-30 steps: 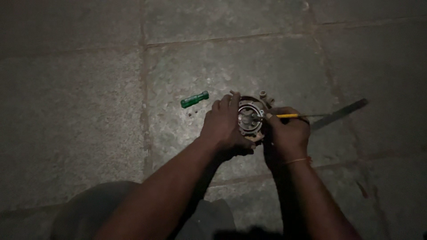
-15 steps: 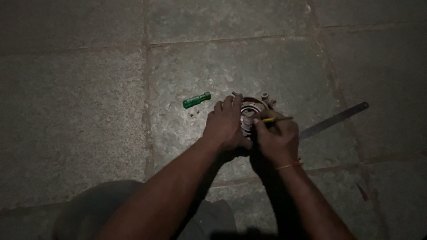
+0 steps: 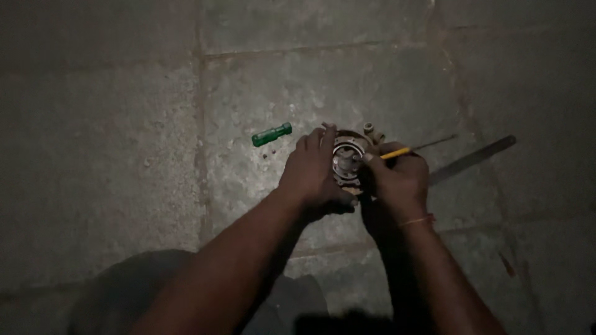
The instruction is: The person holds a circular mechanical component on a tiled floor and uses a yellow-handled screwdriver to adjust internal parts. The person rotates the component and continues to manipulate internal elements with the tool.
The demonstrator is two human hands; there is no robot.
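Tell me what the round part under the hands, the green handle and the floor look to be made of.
Round part: probably metal, its rings glinting under the light.
Green handle: likely plastic, bright and smooth with a slight sheen.
Floor: stone or concrete slabs, matte, speckled, with visible joints.

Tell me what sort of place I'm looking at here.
Probably a dim workshop floor or yard: stone floor slabs, a loose green tool handle, a flat metal bar, and both hands on a round metal part.

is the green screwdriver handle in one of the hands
No, the green handle lies alone on the stone floor, left of the left hand, which rests on the round metal part.
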